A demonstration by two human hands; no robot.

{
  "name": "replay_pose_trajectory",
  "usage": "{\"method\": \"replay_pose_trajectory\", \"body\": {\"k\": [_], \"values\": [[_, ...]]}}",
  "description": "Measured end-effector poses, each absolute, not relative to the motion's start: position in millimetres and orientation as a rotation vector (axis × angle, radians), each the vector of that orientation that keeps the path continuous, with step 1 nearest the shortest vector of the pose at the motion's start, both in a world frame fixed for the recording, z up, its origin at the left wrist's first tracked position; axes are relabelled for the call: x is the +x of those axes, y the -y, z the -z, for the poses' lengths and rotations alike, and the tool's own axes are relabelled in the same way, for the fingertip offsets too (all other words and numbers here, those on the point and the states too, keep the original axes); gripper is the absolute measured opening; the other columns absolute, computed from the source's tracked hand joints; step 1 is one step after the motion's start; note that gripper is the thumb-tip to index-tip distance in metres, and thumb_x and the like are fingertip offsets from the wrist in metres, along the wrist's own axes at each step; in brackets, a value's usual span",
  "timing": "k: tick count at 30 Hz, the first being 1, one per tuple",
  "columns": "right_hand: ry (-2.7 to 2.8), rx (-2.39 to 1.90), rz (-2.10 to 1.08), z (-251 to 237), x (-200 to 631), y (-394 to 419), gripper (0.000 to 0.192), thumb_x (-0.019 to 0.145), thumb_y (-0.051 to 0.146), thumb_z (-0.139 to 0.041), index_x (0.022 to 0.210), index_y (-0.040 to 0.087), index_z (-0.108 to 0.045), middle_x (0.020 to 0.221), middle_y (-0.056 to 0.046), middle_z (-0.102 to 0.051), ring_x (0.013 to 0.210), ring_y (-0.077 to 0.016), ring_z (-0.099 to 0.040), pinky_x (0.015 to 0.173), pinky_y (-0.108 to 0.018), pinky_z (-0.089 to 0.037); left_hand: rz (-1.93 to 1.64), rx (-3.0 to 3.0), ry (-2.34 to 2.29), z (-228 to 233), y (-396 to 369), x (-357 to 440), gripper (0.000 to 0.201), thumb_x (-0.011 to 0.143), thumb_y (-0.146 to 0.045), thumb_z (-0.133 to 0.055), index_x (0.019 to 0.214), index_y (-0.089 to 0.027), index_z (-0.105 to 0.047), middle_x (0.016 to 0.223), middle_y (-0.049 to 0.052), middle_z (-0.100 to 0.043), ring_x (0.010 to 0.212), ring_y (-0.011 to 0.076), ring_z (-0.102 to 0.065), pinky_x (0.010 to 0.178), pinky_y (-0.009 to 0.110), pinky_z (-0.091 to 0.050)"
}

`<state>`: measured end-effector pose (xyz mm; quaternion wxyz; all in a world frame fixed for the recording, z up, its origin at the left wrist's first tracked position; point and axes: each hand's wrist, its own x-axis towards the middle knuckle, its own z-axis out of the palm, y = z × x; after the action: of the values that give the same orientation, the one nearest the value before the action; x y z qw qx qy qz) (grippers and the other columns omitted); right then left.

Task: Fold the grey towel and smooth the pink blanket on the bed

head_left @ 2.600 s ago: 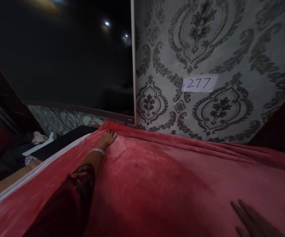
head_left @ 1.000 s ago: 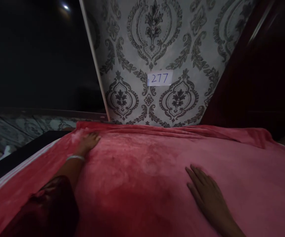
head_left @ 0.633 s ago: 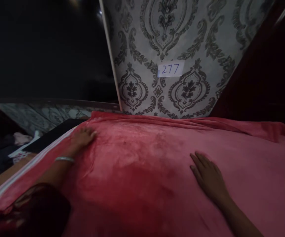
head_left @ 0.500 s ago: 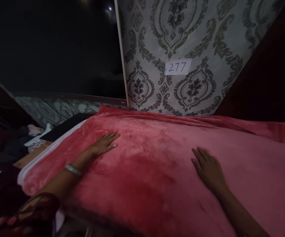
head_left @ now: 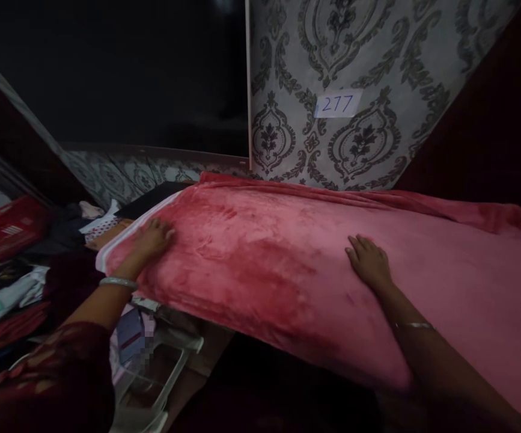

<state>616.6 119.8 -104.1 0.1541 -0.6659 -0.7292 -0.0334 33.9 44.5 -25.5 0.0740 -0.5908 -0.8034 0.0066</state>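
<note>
A red plush blanket (head_left: 278, 264) with a white stripe along its left edge lies spread over a raised surface. My left hand (head_left: 152, 237) rests flat on its near left corner, fingers slightly curled, a silver bangle on the wrist. My right hand (head_left: 368, 261) lies palm down on the blanket's middle, fingers apart, a thin bangle on that forearm. Neither hand holds anything.
A patterned grey wall panel (head_left: 377, 66) behind the blanket carries a paper label reading 277 (head_left: 338, 103). A dark panel (head_left: 129, 78) fills the upper left. Clothes and a red box (head_left: 8, 225) lie at the left. A white plastic frame (head_left: 161, 373) stands below the blanket's near edge.
My left hand slid back from the blanket's far left corner to its near left corner. My right hand moved up onto the middle. The view pulled back, showing the blanket's near edge and the clutter.
</note>
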Motion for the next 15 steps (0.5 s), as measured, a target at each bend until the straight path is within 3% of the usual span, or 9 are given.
{"method": "replay_pose_trajectory", "body": {"k": [4, 7, 12, 15], "values": [[2.137, -2.010, -0.027, 91.2, 603.8, -99.3, 0.061, 0.103, 0.045, -0.023, 0.152, 0.016, -0.045, 0.159, -0.019, -0.038, 0.145, -0.0383, -0.035, 0.108, -0.066, -0.036, 0.007, -2.388, 1.996, 40.3, -32.1, 111.2, 0.066, 0.098, -0.058, -0.029, 0.154, -0.024, -0.041, 0.161, 0.011, -0.039, 0.153, 0.0299, -0.025, 0.124, 0.051, -0.016], [2.293, -1.887, 0.017, 99.3, 592.7, -66.5, 0.060, 0.103, 0.052, -0.025, 0.154, 0.027, -0.042, 0.163, -0.012, -0.033, 0.148, -0.0376, -0.031, 0.109, -0.067, -0.036, 0.023, -2.566, 1.909, 56.9, -15.1, 139.9, 0.065, 0.097, -0.060, -0.033, 0.156, -0.033, -0.037, 0.161, 0.006, -0.041, 0.153, 0.0262, -0.025, 0.124, 0.049, -0.017], [2.351, -1.767, 0.096, 119.4, 585.6, -22.7, 0.058, 0.104, 0.049, -0.025, 0.155, 0.028, -0.040, 0.162, -0.009, -0.036, 0.148, -0.0322, -0.033, 0.115, -0.059, -0.033, -0.002, -2.157, 2.267, 65.1, 5.0, 100.5, 0.063, 0.100, -0.049, -0.026, 0.158, -0.026, -0.034, 0.167, 0.009, -0.029, 0.154, 0.0299, -0.022, 0.122, 0.055, -0.019], [2.321, -1.809, 0.091, 116.8, 584.2, -20.0, 0.056, 0.104, 0.047, -0.027, 0.154, 0.025, -0.042, 0.162, -0.009, -0.036, 0.148, -0.0320, -0.033, 0.116, -0.057, -0.032, 0.015, -1.946, 2.377, 54.9, 19.6, 67.1, 0.059, 0.101, -0.045, -0.026, 0.155, -0.027, -0.037, 0.164, 0.010, -0.036, 0.152, 0.0322, -0.027, 0.118, 0.058, -0.026]]}}
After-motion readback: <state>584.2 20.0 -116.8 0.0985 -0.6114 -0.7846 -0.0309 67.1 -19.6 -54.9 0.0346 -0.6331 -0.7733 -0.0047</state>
